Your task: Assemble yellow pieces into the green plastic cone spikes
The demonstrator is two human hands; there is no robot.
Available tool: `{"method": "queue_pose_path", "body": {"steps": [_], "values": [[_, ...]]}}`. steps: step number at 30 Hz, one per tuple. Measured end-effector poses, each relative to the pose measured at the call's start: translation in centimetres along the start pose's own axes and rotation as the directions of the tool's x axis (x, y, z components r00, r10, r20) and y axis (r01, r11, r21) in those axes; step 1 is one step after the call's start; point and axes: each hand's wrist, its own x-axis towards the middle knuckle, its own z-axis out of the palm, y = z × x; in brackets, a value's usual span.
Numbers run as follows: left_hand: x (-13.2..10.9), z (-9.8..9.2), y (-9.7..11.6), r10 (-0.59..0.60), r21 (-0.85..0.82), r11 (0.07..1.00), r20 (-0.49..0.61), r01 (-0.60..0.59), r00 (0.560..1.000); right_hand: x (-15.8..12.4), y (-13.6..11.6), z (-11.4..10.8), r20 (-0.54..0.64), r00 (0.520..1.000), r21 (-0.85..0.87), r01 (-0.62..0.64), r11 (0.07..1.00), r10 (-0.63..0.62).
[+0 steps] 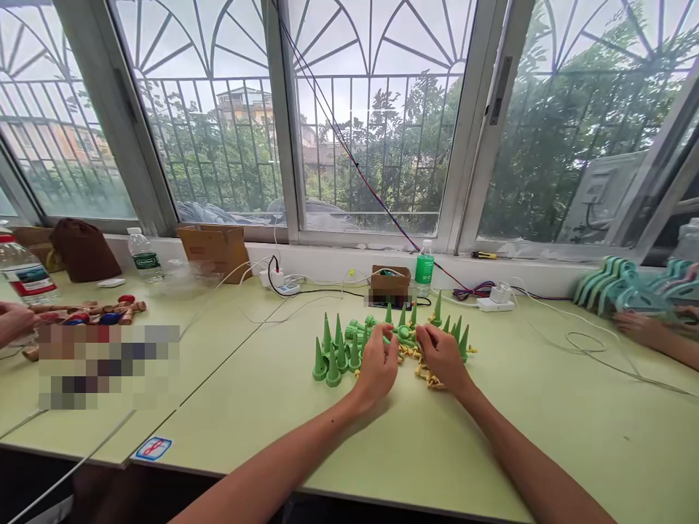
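My left hand point(378, 364) and my right hand point(441, 354) rest on a pale green table point(328, 429), close together, fingers curled in a pinch around a small green plastic part point(403, 333) held between them. To the left of my left hand several green cone-shaped pieces point(332, 355) stand upright in a cluster. More green cones point(457, 333) stand behind my right hand. Small yellow plastic pieces point(421, 370) lie scattered under and between my hands.
A green bottle point(424, 268) and a small cardboard box point(389, 282) stand by the window sill, with chargers and cables point(494, 297). Another person's hand point(14, 322) works with wooden toys at the left; another person's hand point(638, 327) by stacked teal hangers point(611, 284) at the right.
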Motion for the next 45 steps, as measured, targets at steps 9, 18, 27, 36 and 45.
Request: {"method": "queue_pose_path", "body": {"steps": [9, 18, 27, 36, 45], "values": [[0.31, 0.04, 0.25, -0.144, -0.264, 0.948, 0.136, 0.176, 0.980, -0.15, -0.49, 0.14, 0.108, 0.993, 0.075, 0.045, 0.996, -0.053], [0.23, -0.28, 0.34, -0.126, -0.244, 0.957, 0.148, 0.160, 0.981, -0.20, -0.28, 0.23, 0.116, 0.992, 0.038, 0.048, 0.998, -0.052], [0.05, -0.16, -0.34, -0.083, -0.164, 0.980, 0.164, 0.110, 0.983, -0.20, -0.08, 0.33, 0.107, 0.994, 0.011, 0.035, 0.999, -0.036], [-0.18, -0.36, 0.06, 0.004, -0.036, 0.999, 0.170, 0.002, 0.985, -0.01, 0.04, 0.37, 0.075, 0.995, -0.071, 0.067, 0.995, -0.062], [-0.35, -0.46, 0.21, 0.050, 0.038, 0.998, 0.188, -0.058, 0.981, 0.09, 0.12, 0.32, 0.094, 0.995, -0.086, 0.041, 0.995, -0.033]]}}
